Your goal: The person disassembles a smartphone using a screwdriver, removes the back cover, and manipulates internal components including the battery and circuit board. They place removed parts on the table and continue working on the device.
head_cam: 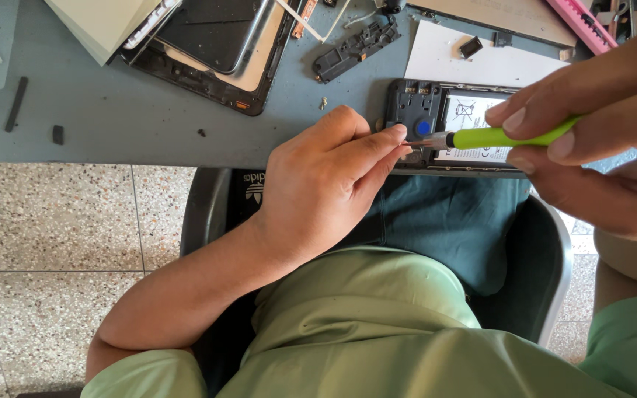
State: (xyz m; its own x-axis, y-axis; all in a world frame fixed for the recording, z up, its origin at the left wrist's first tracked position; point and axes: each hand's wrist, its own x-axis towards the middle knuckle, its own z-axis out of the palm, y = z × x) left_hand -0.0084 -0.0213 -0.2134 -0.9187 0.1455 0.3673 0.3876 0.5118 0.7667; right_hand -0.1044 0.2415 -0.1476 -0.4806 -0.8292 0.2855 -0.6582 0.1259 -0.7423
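while both hands meet at the table edge, the scene reads so:
landmark: the opened phone [455,125], back cover off, lies at the near edge of the grey table [112,118].
right hand: the right hand [599,125] grips a green-handled screwdriver [506,136] between thumb and fingers, the shaft lying across the phone's battery [473,110].
left hand: the left hand [326,180] sits just left of the phone, thumb and forefinger pinched at the screwdriver's metal tip; whether a screw is between them cannot be told.
beyond the phone: a white sheet [473,63] touches its far side.
left of the phone: a black plastic frame piece [355,48] and a dismantled tablet [215,51] lie farther off.
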